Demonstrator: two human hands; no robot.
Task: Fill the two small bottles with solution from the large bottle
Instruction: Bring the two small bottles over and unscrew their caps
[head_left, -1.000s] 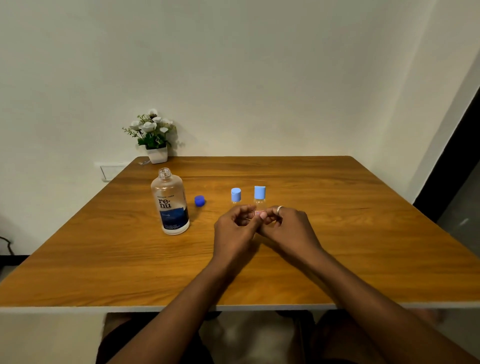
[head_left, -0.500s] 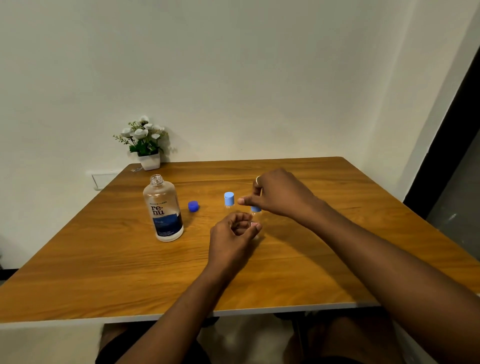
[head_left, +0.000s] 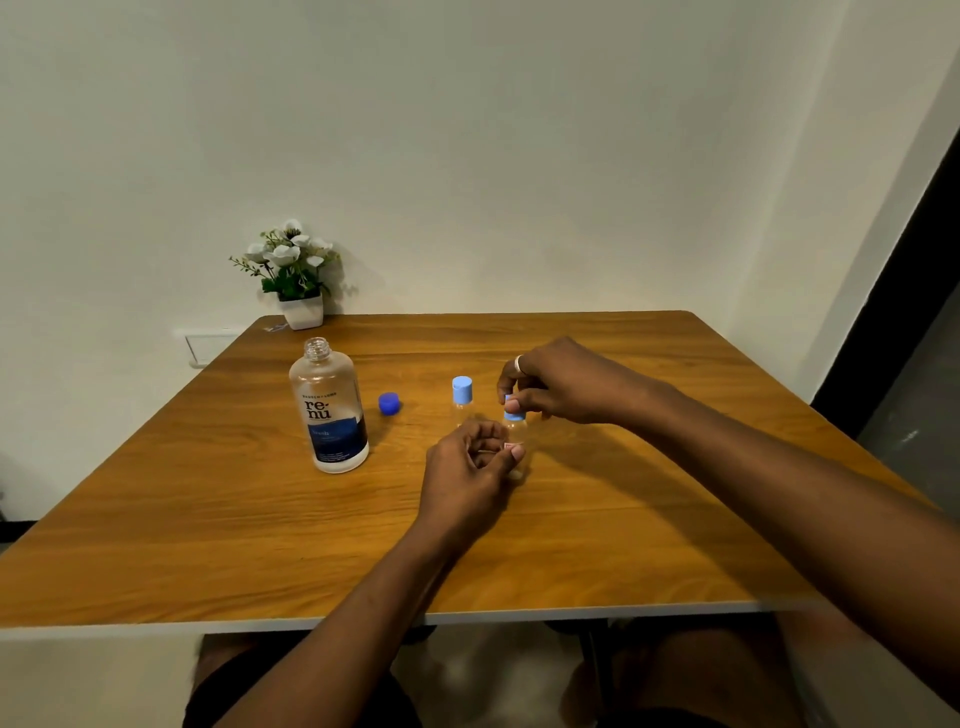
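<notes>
The large clear bottle (head_left: 332, 410) with a blue label stands uncapped on the wooden table (head_left: 208, 519), left of centre. Its dark blue cap (head_left: 389, 403) lies just to its right. One small clear bottle (head_left: 462, 402) with a light blue cap stands behind my left hand. My left hand (head_left: 470, 467) grips the body of the second small bottle (head_left: 516, 430). My right hand (head_left: 561, 384) pinches that bottle's light blue cap (head_left: 514, 414) from above.
A small white pot of white flowers (head_left: 293, 280) stands at the table's far left corner by the wall. A wall socket plate (head_left: 208, 345) sits left of the table. A dark doorway edge (head_left: 893, 291) runs along the right.
My right hand rose from the table in front of the bottles to the top of the right small bottle and took its cap. My left hand closed round that bottle's body.
</notes>
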